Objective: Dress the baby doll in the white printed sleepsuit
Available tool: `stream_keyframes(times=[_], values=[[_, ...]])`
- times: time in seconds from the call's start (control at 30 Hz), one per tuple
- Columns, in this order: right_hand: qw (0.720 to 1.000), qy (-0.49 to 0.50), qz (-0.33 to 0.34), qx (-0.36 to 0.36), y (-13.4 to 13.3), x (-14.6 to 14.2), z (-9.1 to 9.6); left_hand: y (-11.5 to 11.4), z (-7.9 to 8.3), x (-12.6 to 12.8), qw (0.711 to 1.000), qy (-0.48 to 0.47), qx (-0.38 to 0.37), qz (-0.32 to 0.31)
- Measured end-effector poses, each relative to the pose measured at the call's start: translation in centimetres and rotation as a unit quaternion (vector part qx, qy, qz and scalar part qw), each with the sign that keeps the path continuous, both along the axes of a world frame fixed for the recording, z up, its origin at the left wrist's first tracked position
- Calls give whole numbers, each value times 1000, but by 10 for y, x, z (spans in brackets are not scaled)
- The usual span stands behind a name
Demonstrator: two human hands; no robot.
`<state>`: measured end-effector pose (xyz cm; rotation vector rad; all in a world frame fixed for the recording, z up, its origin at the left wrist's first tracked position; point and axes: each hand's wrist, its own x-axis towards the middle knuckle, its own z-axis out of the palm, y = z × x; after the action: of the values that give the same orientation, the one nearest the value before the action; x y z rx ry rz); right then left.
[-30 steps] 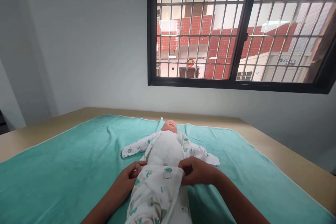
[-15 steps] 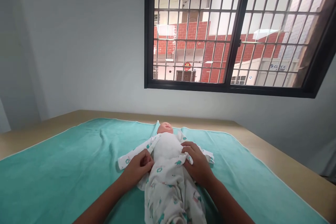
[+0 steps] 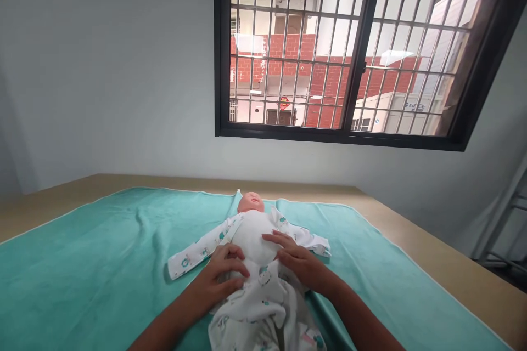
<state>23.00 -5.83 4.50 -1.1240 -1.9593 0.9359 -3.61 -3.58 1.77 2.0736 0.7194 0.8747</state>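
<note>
A baby doll [image 3: 251,202] lies on its back on a teal blanket [image 3: 107,263], its head toward the far edge. It wears a white printed romper [image 3: 263,307] whose front is spread apart, so the plain white torso [image 3: 253,233] shows. The sleeves stretch out to both sides. My left hand [image 3: 225,274] rests at the doll's left-hand side in my view, fingers apart and touching the waist. On the other side my right hand [image 3: 294,258] lies over the belly with its fingers stretched out. The romper's lower part is bunched below both hands.
The blanket covers most of a wooden table [image 3: 391,214]. Behind it stands a grey wall [image 3: 123,93] with a barred window [image 3: 288,66]. A metal frame [image 3: 504,219] is at the far right.
Both hands have opened and now lie on the doll's torso. The romper's front has come lower, baring more of the belly. The view has shifted slightly right.
</note>
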Motion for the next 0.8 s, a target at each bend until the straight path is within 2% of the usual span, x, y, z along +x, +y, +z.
stream_keyframes(times=[0.1, 0.2, 0.3, 0.4, 0.5, 0.6, 0.7, 0.8], values=[[1000, -16, -2, -6, -4, 0, 4, -8, 9, -1, 998, 59, -3, -36], [995, -91, 44, 0, -10, 3, 11, -13, 13, 0, 995, 94, -4, -43], [986, -142, 82, 4, -15, 5, 14, -15, 11, 3, 997, 73, 1, -28], [984, -155, 84, 15, -18, 2, 15, -15, 6, 8, 999, 12, 31, 17], [991, -110, 41, 57, -18, -7, 12, -14, -3, 13, 995, -21, 60, 82], [994, -9, -54, 90, -13, -14, 7, -10, -12, 17, 985, -10, 74, 154], [988, 84, -127, 30, -4, -12, -1, -6, -16, 19, 971, 12, 76, 227], [986, 121, -94, -68, 2, -2, -5, -2, -14, 19, 966, 8, 44, 255]])
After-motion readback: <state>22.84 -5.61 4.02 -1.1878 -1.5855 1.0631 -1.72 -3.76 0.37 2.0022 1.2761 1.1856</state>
